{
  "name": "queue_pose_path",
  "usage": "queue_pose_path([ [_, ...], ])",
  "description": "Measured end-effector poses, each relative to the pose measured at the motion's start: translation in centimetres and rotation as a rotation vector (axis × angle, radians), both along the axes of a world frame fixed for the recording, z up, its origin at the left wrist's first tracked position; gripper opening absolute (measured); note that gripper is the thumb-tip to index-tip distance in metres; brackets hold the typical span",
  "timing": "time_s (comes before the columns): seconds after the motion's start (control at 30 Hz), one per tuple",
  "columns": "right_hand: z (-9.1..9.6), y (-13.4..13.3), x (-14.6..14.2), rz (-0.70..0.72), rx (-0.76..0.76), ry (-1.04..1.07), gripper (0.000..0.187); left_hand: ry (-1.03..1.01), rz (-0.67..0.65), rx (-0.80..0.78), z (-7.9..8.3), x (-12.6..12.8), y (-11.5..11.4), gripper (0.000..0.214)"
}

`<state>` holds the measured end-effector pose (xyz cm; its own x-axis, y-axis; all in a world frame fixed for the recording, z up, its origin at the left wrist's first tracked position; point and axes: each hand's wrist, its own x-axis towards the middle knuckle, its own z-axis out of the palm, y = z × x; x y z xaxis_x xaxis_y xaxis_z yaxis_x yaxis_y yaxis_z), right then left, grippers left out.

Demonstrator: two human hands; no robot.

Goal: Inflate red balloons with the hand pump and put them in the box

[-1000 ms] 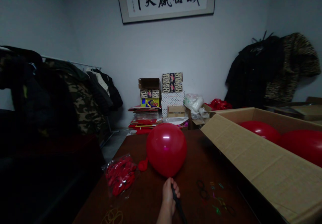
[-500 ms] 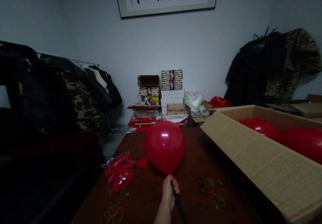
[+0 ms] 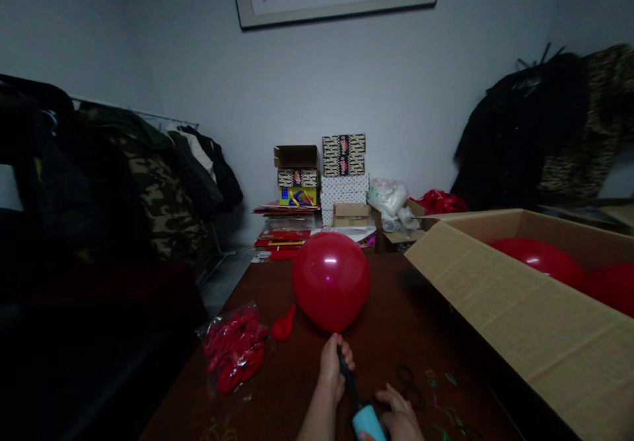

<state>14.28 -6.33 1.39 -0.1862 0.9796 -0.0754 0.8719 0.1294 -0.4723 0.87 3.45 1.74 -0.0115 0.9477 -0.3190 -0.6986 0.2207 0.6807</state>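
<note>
A round, inflated red balloon (image 3: 331, 282) stands over the table, its neck down at my left hand (image 3: 331, 365). The fingers of that hand are closed round the balloon's neck and the black nozzle (image 3: 348, 376) of a hand pump. Below it the pump's light blue body (image 3: 367, 422) shows at the bottom edge. My right hand (image 3: 400, 418) lies about this body, thumb on it and fingers loosely curved along its right side; part of the hand is out of frame. A limp red balloon (image 3: 283, 326) rests on the table left of the inflated one.
A clear bag of red balloons (image 3: 235, 348) lies on the brown table (image 3: 267, 289). Scissors (image 3: 409, 385) and coloured bands (image 3: 448, 418) lie at right. An open cardboard box (image 3: 515, 309) holding inflated red balloons (image 3: 539, 259) stands at the right edge. Stacked boxes (image 3: 344, 197) stand behind.
My right hand has come into view at the bottom, at the pump, whose blue body now shows. The view has shifted slightly; my left hand stays at the balloon's neck.
</note>
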Motion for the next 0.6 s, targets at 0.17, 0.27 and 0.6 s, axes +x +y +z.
queue_pose_path([
  [0.17,0.7,2.4,-2.7,-0.034,0.036,0.005,0.042,-0.038,-0.016,-0.016,-1.6,-0.7,0.5,0.042],
  [0.27,1.1,2.9,-3.8,-0.067,0.048,0.003,0.049,-0.048,-0.017,-0.022,-1.7,-1.1,0.9,0.041],
  [0.6,0.2,1.0,-3.5,-0.073,0.07,-0.092,0.049,0.012,0.052,0.006,-1.9,-0.5,0.8,0.04],
])
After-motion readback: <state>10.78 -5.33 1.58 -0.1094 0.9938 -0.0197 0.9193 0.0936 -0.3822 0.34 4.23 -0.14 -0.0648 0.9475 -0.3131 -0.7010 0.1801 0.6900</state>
